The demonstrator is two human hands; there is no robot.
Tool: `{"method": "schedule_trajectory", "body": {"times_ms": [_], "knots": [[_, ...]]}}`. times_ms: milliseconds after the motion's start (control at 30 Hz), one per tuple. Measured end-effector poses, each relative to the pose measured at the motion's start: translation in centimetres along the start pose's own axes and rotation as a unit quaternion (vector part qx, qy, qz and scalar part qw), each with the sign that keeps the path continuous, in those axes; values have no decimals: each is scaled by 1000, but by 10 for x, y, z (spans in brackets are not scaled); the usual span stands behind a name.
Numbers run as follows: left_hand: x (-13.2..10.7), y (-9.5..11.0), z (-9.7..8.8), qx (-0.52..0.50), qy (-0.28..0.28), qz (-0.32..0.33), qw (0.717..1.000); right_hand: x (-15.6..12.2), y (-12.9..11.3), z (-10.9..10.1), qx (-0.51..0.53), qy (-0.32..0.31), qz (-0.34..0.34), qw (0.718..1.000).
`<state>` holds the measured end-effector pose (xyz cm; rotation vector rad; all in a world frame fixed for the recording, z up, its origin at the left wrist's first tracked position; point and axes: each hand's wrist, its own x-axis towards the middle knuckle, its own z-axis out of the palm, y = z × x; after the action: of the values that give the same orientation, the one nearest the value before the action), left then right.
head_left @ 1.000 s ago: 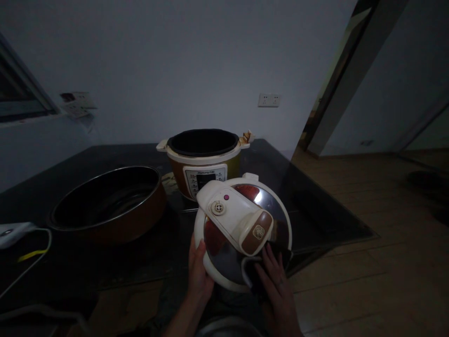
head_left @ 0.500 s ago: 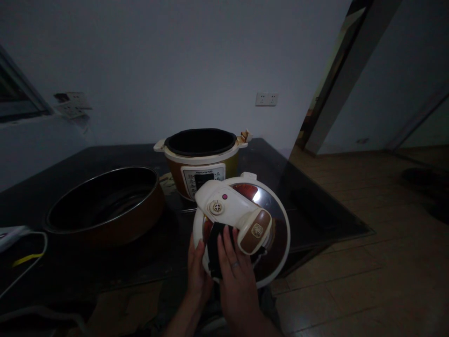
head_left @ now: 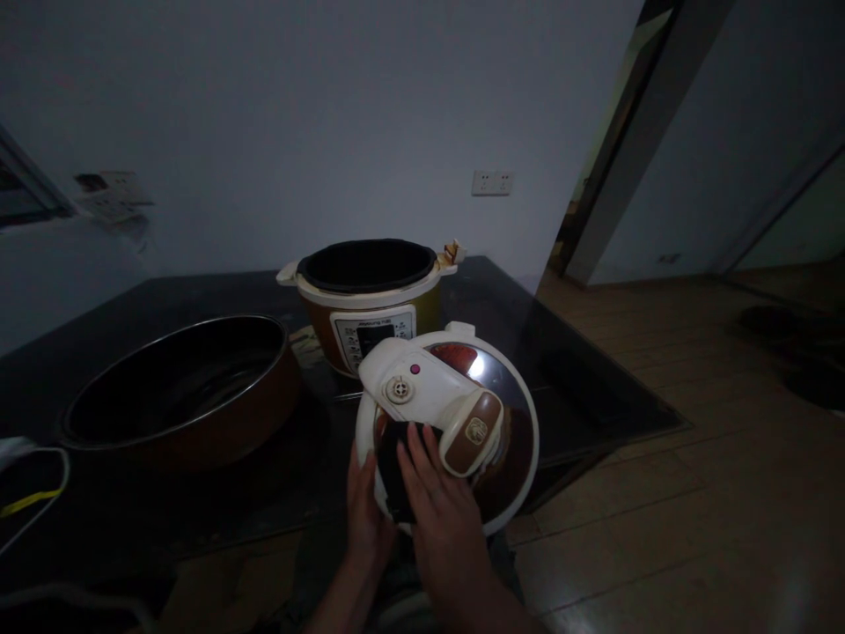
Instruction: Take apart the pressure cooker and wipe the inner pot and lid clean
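Observation:
A round pressure cooker lid (head_left: 521,401) with a shiny top, white rim and brown-topped handle is tilted up toward me in front of the table. My left hand (head_left: 368,506) grips its lower left edge, thumb on the rim and the other fingers hidden behind. Under my right hand (head_left: 442,511) lies a black cloth (head_left: 394,467), pressed flat against the lid's top beside the handle, fingers stretched over it. Behind the lid stands the electric pressure cooker (head_left: 317,321), uncovered, with a dark inner pot and a button panel on its front.
A large brown pan (head_left: 264,405) with a dark inside sits on the dark table (head_left: 488,291), left of the cooker. A white cord with a yellow tag (head_left: 30,502) lies at the far left. A wall socket (head_left: 492,183) is above the table.
The view has turned slightly to the right, so everything sits a little further left. My right hand has shifted slightly on the lid with the cloth; my left hand keeps its grip.

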<state>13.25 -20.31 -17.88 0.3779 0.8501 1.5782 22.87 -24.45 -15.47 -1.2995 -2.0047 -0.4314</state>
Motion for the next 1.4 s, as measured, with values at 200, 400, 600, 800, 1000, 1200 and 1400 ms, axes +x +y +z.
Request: {"method": "schedule_trajectory", "body": {"times_ms": [200,400,600,800,1000,1200,1400], "knots": [[2,-3,1,-29,14,-7,999,-42,50,-24,12,-5,-54,998],[4,-5,-2,-18,25,-11,999,-58,93,-42,151,25,57,987],[3,-4,1,-14,24,-5,1000,-36,102,-46,314,200,449,812],[3,-4,0,-11,37,-7,999,23,98,-40,396,135,462,782],[2,-4,1,-16,31,-9,999,88,113,-58,594,-54,359,718],[4,-5,-1,-19,40,-3,999,88,109,-73,442,-6,215,871],[5,-6,-4,-19,10,-10,1000,39,99,-71,274,77,30,958]]}}
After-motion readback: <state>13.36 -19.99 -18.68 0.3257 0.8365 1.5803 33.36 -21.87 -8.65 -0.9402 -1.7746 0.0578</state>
